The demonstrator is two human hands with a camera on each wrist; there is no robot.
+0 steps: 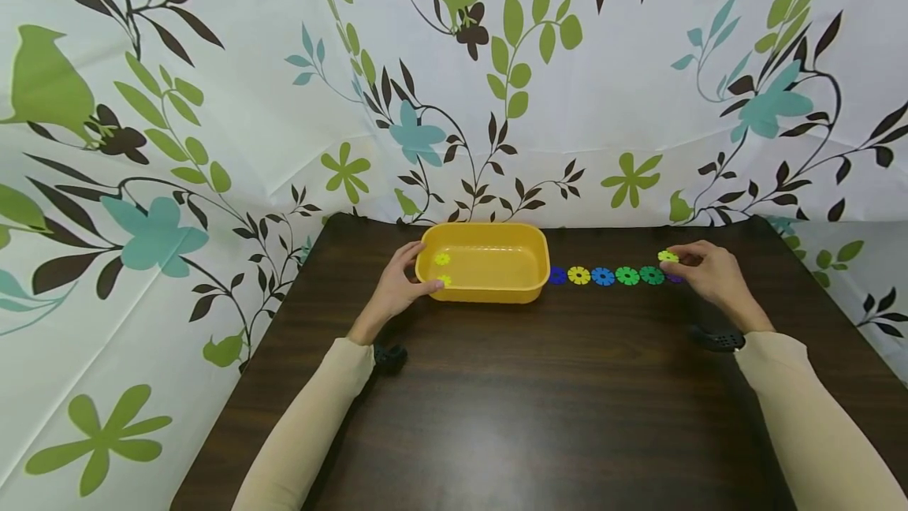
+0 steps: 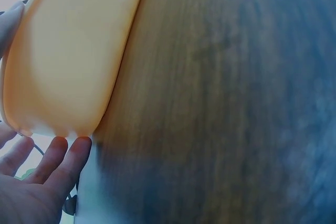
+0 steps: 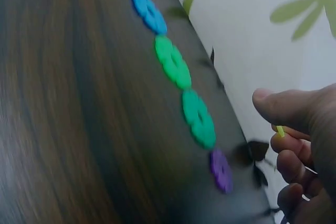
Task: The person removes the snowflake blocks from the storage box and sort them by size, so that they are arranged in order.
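At the far side of the table, my left hand [image 1: 392,286] grips the left end of a yellow plastic tub [image 1: 489,296], thumb at its front corner and fingers along the end wall. Inside the tub lie two yellow-green flower discs [image 1: 443,259]. My right hand [image 1: 712,273] pinches another yellow-green flower disc [image 1: 667,256] between thumb and fingers, above the right end of a row of discs. Mostly hidden from the head camera, a purple disc [image 3: 221,171] ends that row. In the right wrist view the pinched disc shows only as a thin edge.
Leftward from the purple disc run a dark green disc [image 1: 652,275], a lighter green one [image 1: 627,276], a blue one [image 1: 603,276], a yellow one [image 1: 578,275] and a dark blue one [image 1: 558,275] beside the tub. A patterned curtain [image 1: 426,195] hangs behind the dark wooden table [image 1: 539,400].
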